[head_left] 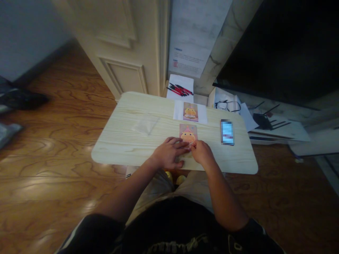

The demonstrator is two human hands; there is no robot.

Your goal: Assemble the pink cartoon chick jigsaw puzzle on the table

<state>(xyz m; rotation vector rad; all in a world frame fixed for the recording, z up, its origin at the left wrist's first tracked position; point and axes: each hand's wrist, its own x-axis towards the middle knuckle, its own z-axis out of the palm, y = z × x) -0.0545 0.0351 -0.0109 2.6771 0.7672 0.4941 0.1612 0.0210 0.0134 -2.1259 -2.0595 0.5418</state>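
A small picture card [188,132] with an orange cartoon figure lies on the pale wooden table [124,141], right in front of me. My left hand [169,152] lies flat over the card's lower part, fingers stretched out. My right hand [201,152] pinches at the card's lower right edge; what the fingertips grip is too small to make out. A second sheet [190,112] with the same figure lies farther back. A clear plastic sleeve [146,125] rests to the left.
A phone [227,132] lies at the table's right. Behind the table are red and black pens [180,90] on paper, glasses [227,104], papers and a dark device on a low shelf, a door and a dark screen. Wooden floor surrounds the table.
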